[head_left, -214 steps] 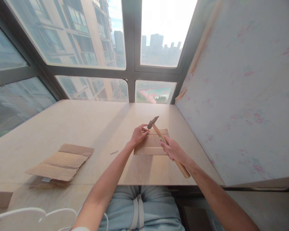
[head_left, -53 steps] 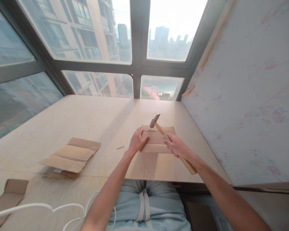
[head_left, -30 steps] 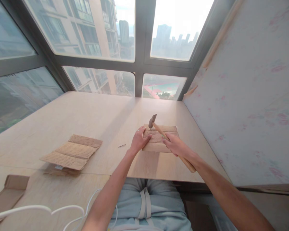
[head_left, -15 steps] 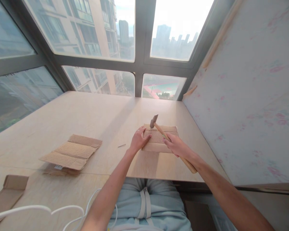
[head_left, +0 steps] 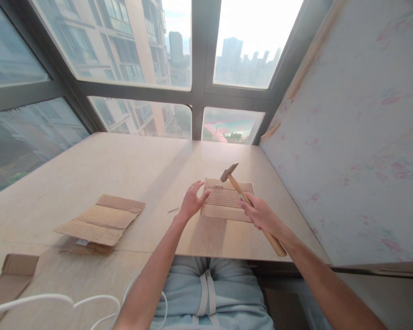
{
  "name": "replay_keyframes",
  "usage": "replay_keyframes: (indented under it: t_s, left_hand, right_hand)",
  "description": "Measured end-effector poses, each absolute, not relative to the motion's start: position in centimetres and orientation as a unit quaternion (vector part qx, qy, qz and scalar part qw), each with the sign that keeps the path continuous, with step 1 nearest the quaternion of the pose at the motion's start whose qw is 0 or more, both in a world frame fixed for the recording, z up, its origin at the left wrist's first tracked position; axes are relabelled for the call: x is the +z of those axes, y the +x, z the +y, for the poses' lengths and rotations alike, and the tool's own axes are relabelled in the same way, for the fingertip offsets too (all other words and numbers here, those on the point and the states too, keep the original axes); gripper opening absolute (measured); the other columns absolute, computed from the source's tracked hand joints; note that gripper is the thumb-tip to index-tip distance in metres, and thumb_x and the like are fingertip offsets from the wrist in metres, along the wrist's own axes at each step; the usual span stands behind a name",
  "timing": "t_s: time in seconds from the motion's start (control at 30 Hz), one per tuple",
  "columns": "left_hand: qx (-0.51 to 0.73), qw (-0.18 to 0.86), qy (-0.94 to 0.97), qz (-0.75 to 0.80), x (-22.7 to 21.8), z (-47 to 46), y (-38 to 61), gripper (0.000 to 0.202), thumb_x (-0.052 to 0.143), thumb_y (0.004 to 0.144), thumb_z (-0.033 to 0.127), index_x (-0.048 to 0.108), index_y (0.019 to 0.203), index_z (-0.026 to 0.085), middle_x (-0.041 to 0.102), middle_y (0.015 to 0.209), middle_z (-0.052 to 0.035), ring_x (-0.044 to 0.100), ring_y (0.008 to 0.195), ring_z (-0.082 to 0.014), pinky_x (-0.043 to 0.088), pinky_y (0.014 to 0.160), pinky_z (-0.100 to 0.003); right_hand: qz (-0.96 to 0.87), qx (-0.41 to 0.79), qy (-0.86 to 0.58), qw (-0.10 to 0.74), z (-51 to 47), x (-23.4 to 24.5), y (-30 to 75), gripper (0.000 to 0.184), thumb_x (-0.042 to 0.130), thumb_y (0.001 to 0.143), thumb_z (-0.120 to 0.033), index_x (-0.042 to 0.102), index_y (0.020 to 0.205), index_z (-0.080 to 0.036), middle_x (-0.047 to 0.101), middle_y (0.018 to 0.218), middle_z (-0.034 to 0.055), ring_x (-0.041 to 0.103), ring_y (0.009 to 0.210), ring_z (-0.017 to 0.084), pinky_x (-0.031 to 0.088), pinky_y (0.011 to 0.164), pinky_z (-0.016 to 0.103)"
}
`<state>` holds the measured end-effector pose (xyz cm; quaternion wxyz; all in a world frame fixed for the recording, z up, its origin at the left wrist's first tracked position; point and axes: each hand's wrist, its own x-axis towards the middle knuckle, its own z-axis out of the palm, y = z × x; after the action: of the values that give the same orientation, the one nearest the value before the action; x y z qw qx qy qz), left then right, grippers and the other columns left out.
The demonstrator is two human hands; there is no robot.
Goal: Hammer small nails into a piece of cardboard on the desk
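My right hand (head_left: 259, 211) is wrapped round the wooden handle of a hammer (head_left: 239, 187), whose metal head hangs above a piece of cardboard (head_left: 229, 211). Rows of small holes cover the cardboard's middle band, and a short row of nails (head_left: 219, 186) stands in its upper left part. At the cardboard's left edge is my left hand (head_left: 192, 200), thumb and fingers apart and nothing held in them. Whether it still touches the cardboard I cannot tell. Left of that hand a single loose nail (head_left: 173, 210) lies on the wooden table (head_left: 131, 160).
A second folded cardboard with rows of holes (head_left: 103, 219) rests to the left. Further out at the lower left are a brown cardboard piece (head_left: 12, 282) and a white cable (head_left: 55, 298). Windows (head_left: 134, 114) border the far side, and a papered wall (head_left: 358, 151) stands right.
The hammer has moved to the right, away from above the nails. My left hand has slid left off the cardboard's face to its edge.
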<state>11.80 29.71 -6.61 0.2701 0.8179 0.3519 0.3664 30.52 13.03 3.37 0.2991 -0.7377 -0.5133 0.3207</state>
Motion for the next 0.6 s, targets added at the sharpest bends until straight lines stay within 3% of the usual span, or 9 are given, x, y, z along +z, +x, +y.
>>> replay_keyframes:
  t_s: [0.2, 0.37, 0.6]
  left_hand:
    - [0.292, 0.168, 0.822, 0.459, -7.2, 30.6, 5.2, 0.029, 0.055, 0.087, 0.02, 0.064, 0.114, 0.014, 0.066, 0.115, -0.0127, 0.06, 0.111, -0.0248, 0.045, 0.102, -0.043]
    - [0.107, 0.119, 0.85, 0.502, -8.6, 30.8, 1.3, 0.032, 0.063, 0.083, 0.022, 0.067, 0.113, 0.013, 0.067, 0.111, -0.0144, 0.059, 0.109, -0.0273, 0.044, 0.1, -0.039]
    - [0.079, 0.137, 0.852, 0.499, -8.2, 30.3, 0.0, 0.016, 0.057, 0.085, 0.019, 0.072, 0.091, 0.019, 0.069, 0.099, -0.0098, 0.061, 0.096, -0.0226, 0.046, 0.089, -0.033]
  right_hand:
    - [-0.489, 0.351, -0.725, 0.335, 11.8, 3.2, 30.9, 0.024, 0.043, 0.092, -0.043, 0.044, 0.084, -0.021, 0.037, 0.051, -0.0105, 0.035, 0.028, 0.005, 0.026, 0.026, 0.016]
    - [-0.473, 0.371, -0.708, 0.371, 11.5, 2.8, 30.7, 0.025, 0.045, 0.091, -0.046, 0.044, 0.089, -0.021, 0.037, 0.052, -0.0114, 0.033, 0.027, 0.005, 0.026, 0.025, 0.016]
    - [-0.486, 0.377, -0.69, 0.381, 10.6, 2.3, 30.7, 0.026, 0.044, 0.092, -0.047, 0.045, 0.091, -0.02, 0.039, 0.054, -0.0104, 0.035, 0.028, 0.005, 0.027, 0.025, 0.016]
